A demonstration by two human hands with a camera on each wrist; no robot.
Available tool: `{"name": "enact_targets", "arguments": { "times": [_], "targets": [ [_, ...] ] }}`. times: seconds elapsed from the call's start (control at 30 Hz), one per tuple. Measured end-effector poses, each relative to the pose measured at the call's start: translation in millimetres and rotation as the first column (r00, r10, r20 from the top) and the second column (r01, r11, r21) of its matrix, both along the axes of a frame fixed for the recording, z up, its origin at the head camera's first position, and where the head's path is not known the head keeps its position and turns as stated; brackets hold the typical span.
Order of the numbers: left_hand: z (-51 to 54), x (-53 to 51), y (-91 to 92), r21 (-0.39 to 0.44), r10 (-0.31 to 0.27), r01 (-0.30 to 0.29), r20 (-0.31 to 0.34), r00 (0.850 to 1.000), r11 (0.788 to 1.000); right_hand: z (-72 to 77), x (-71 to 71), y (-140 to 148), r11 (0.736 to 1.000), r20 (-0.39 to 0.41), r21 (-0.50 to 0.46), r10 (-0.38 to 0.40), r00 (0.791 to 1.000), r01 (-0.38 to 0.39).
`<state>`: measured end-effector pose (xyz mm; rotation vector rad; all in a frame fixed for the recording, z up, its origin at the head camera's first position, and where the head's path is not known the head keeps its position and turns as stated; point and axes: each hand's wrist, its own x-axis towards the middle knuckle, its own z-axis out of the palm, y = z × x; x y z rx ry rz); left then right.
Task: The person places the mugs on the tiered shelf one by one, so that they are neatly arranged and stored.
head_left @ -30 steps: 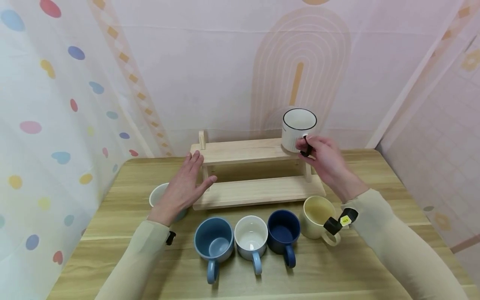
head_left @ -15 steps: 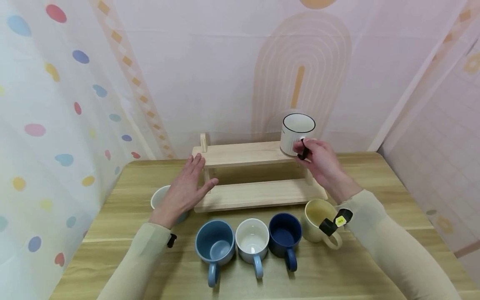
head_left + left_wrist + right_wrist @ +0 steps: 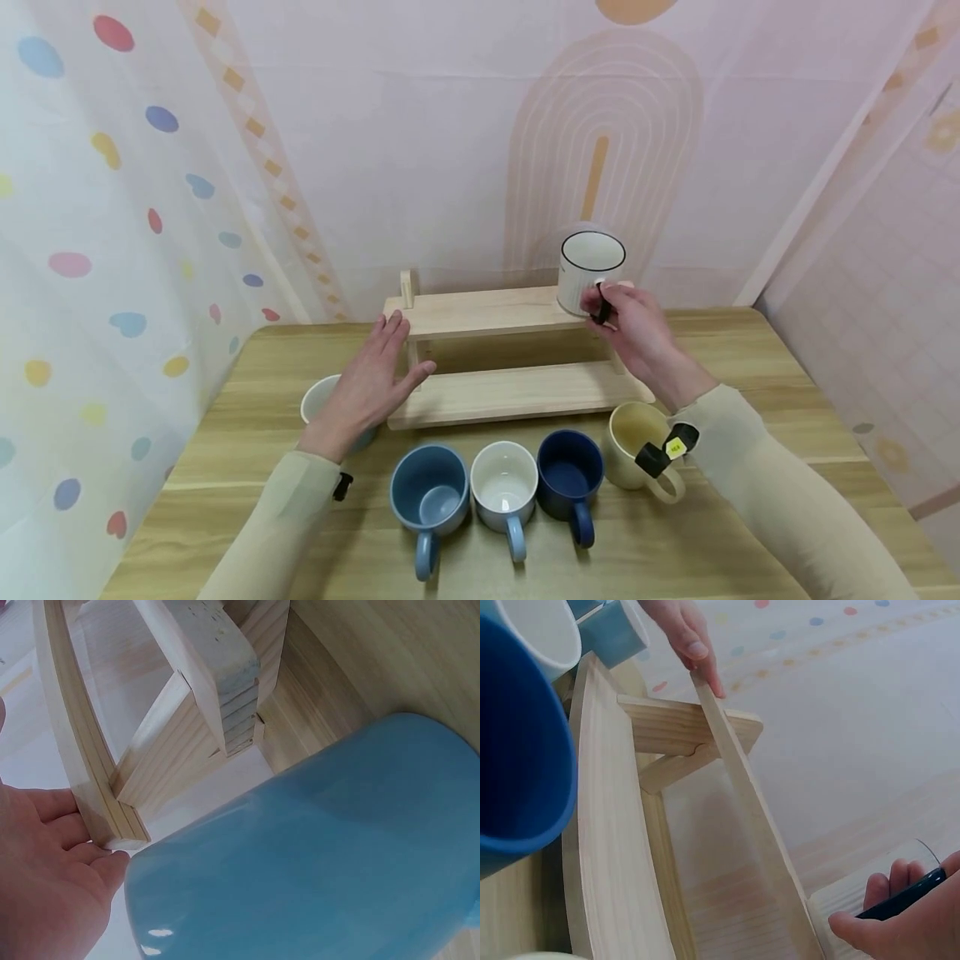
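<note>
On the right end of the upper board of a two-tier wooden rack (image 3: 487, 310) stands a white mug (image 3: 577, 282) with a black rim. My right hand (image 3: 637, 333) grips its black handle, fingers curled round it, as the right wrist view also shows. At the rack's other end my left hand (image 3: 367, 379) rests its straight fingers on the upper board's left end, thumb held apart. Below that hand stands a mug, white inside and blue outside (image 3: 315, 847), partly hidden by the hand in the head view.
Before the rack stand a blue mug (image 3: 429, 492), a white mug with light blue handle (image 3: 504, 483), a navy mug (image 3: 570, 479) and a yellow mug (image 3: 637, 442), partly under my right forearm. A patterned curtain (image 3: 420, 150) hangs behind the wooden table (image 3: 262, 358).
The white mug and my right hand have shifted slightly left along the upper board. My left hand stays on the rack's left end. The head view has tilted a little.
</note>
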<state>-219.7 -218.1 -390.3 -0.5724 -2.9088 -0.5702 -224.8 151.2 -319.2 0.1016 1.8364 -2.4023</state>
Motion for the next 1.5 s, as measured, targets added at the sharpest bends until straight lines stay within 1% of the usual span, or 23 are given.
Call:
{"name": "enact_targets", "arguments": {
  "times": [0.13, 0.3, 0.4, 0.53, 0.63, 0.7, 0.83, 0.9, 1.0, 1.1, 1.33, 1.5],
  "targets": [
    [-0.9, 0.4, -1.3, 0.002, 0.004, -0.004, 0.005, 1.0, 1.0, -2.2, -1.4, 2.0, 0.999, -0.005, 0.023, 0.032, 0.999, -0.032],
    [-0.6, -0.3, -0.7, 0.013, 0.006, -0.006, 0.004, 1.0, 1.0, -1.3, -2.2, 10.1, 0.995, -0.008, 0.065, 0.07, 0.997, -0.07],
    [-0.2, -0.6, -0.2, 0.013, 0.006, -0.006, 0.005, 1.0, 1.0, 0.2, -0.5, 16.5, 0.995, -0.008, 0.067, 0.079, 0.997, -0.078],
    [0.1, 0.1, -1.5, 0.01, 0.008, -0.008, 0.011, 1.0, 1.0, 0.2, 5.4, 25.8, 0.993, -0.006, 0.095, 0.076, 0.997, -0.075],
    [0.8, 0.2, -2.6, 0.01, 0.008, -0.008, 0.008, 1.0, 1.0, -0.6, 12.1, 34.8, 0.988, -0.031, 0.14, 0.071, 0.997, -0.066],
    [1.2, 0.2, -3.4, 0.013, 0.01, -0.011, 0.005, 1.0, 1.0, -1.2, 17.4, 41.3, 0.987, -0.055, 0.151, 0.071, 0.996, -0.062],
    [1.8, 0.4, -4.7, 0.015, 0.016, -0.016, 0.002, 1.0, 1.0, -3.4, 30.2, 53.8, 0.988, -0.113, 0.141, 0.076, 0.991, -0.059],
    [2.1, 0.5, -5.3, 0.016, 0.016, -0.016, 0.006, 1.0, 1.0, -5.5, 36.6, 59.6, 0.991, -0.14, 0.121, 0.078, 0.987, -0.061],
    [2.7, 0.5, -6.0, 0.018, 0.014, -0.014, 0.004, 1.0, 1.0, -9.8, 45.7, 66.8, 0.994, -0.183, 0.088, 0.077, 0.98, -0.062],
    [3.1, 0.5, -6.2, 0.021, 0.012, -0.012, -0.001, 1.0, 1.0, -16.1, 54.5, 73.2, 0.994, -0.22, 0.091, 0.081, 0.972, -0.062],
    [3.2, 1.5, -6.7, 0.012, 0.013, -0.013, 0.001, 1.0, 1.0, -32.6, 74.2, 85.5, 0.983, -0.276, 0.173, 0.104, 0.956, -0.057],
    [3.7, 2.0, -6.8, 0.018, 0.011, -0.012, 0.003, 1.0, 1.0, -40.5, 84.7, 91.7, 0.969, -0.27, 0.242, 0.108, 0.957, -0.041]
  ]
}}
